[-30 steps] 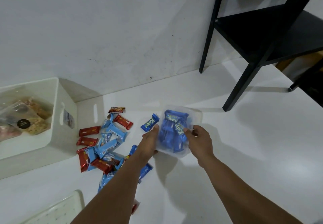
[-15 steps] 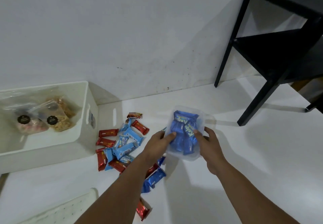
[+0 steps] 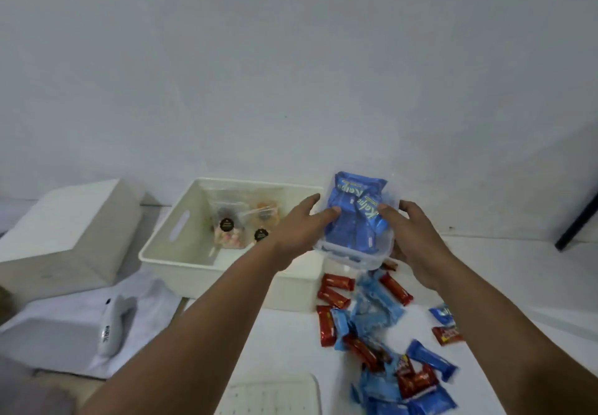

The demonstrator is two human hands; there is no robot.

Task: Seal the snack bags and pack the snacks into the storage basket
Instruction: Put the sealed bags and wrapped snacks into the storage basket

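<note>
A clear plastic container (image 3: 354,254) full of blue snack packs (image 3: 354,212) is held up between both hands, tilted, just above the right rim of the white storage basket (image 3: 168,254). My left hand (image 3: 299,225) grips its left side, and my right hand (image 3: 412,235) grips its right side. Inside the basket lie clear snack bags with black round stickers (image 3: 241,223). Red and blue wrapped snacks (image 3: 372,320) are scattered on the white surface below the container.
A white box (image 3: 64,236) stands left of the basket. A grey handheld device (image 3: 111,325) lies on white cloth at the lower left. A white perforated lid (image 3: 271,395) sits at the bottom edge. A black furniture leg (image 3: 576,227) is at the far right.
Both hands lifted the container off the surface and carried it left toward the basket. The view swung left, so the black shelf has almost left the frame.
</note>
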